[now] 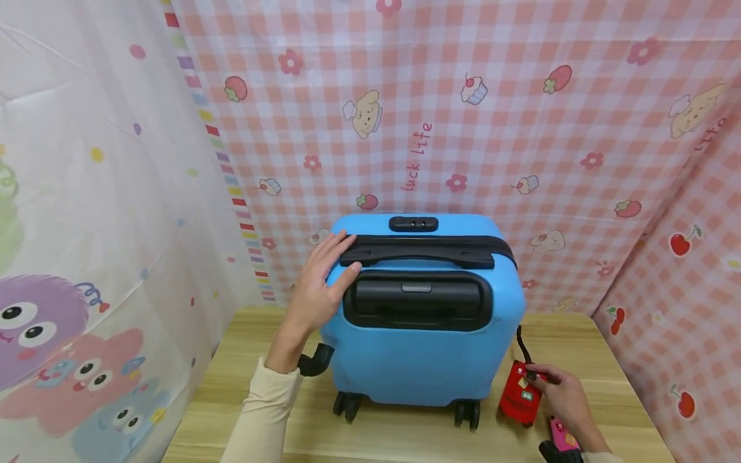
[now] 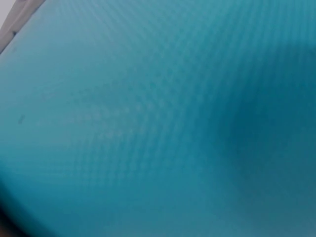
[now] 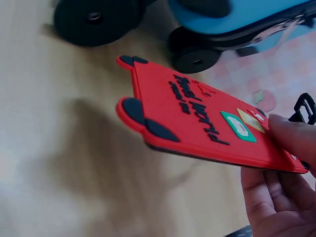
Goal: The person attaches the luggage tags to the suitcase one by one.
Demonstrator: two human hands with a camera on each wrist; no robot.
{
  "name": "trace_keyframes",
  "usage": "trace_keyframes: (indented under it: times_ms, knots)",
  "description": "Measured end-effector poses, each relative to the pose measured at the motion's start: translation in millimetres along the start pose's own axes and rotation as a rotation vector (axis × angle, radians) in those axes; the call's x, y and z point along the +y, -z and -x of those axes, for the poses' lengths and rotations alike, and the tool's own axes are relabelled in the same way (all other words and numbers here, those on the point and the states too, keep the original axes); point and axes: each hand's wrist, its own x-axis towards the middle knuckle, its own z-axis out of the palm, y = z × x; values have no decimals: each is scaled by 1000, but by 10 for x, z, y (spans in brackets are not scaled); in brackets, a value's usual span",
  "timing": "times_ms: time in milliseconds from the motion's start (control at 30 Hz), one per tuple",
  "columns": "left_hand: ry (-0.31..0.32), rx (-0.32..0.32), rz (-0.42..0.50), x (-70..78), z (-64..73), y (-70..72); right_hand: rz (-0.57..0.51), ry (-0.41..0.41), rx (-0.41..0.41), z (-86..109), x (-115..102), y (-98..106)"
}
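A light blue hard-shell suitcase [image 1: 405, 366] stands upright on its black wheels, its black carry handle [image 1: 417, 249] and telescopic handle recess at the top. My left hand [image 1: 315, 292] rests on its upper left corner with fingers spread, fingertips at the end of the carry handle. Only the blue shell [image 2: 148, 108] fills the left wrist view. Beside the suitcase's lower right, my right hand [image 1: 567, 395] pinches a red luggage tag [image 3: 180, 111] between thumb and fingers at its strap end. Its black strap [image 1: 523, 347] trails upward toward the suitcase's side.
A pink luggage tag [image 1: 561, 434] lies on the wooden table [image 1: 613, 392], close by the right wrist. Pink checked cloth [image 1: 521, 141] hangs behind the suitcase and on the right. A white cartoon-print cloth [image 1: 116, 212] hangs on the left.
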Motion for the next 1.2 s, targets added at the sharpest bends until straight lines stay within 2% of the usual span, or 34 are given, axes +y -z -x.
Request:
trace_keyframes:
  times_ms: [267,433,600,700,833,967,1100,1200]
  knots:
    - [-3,0,16,11,-17,-7,-8,71,45,41,-356,264]
    - [4,2,21,10,-24,-4,-37,180,77,102,-624,424]
    - [2,1,25,8,-14,0,-137,312,126,193,-890,561]
    - [1,-2,22,6,-11,-6,-182,340,144,254,-1036,646]
    - [7,-6,17,-3,-12,-9,-304,370,134,307,-1206,743]
    - [15,-13,20,-21,-18,-19,-454,446,114,365,-1361,809]
    - [17,-12,24,-23,-18,-17,-531,507,104,429,-1519,840]
    - [22,-11,24,-19,-10,-14,-528,520,108,475,-1619,857]
